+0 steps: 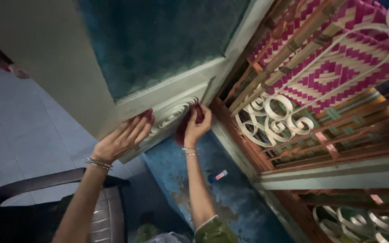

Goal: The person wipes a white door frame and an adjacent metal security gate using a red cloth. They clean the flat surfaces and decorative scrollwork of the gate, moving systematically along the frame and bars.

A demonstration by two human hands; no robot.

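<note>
Against the lower edge of a pale green door [68, 76], seen from the head camera, both hands work at a carved panel [172, 114] of raised concentric curves. The left hand [122, 139] lies open and flat, fingers together, on the door's bottom rail just left of the carving, with bangles [99, 164] at the wrist. The right hand [197, 128] is closed around a dark red cloth [182, 130], pressing it to the right side of the carved panel; part of the cloth hangs below the palm. Above the panel sits a dark teal frosted pane [158, 40]. Right of the door stands a rust-coloured metal grille [325, 139] with cream scrollwork [266, 119], and a pink and white woven mat [338, 67] shows behind it. Below the hands a worn blue wall [212, 198] drops away, with a small blue and red object [219, 175] near it. A dark chair [46, 198] fills the bottom left corner, over grey floor tiles [19, 130].
</note>
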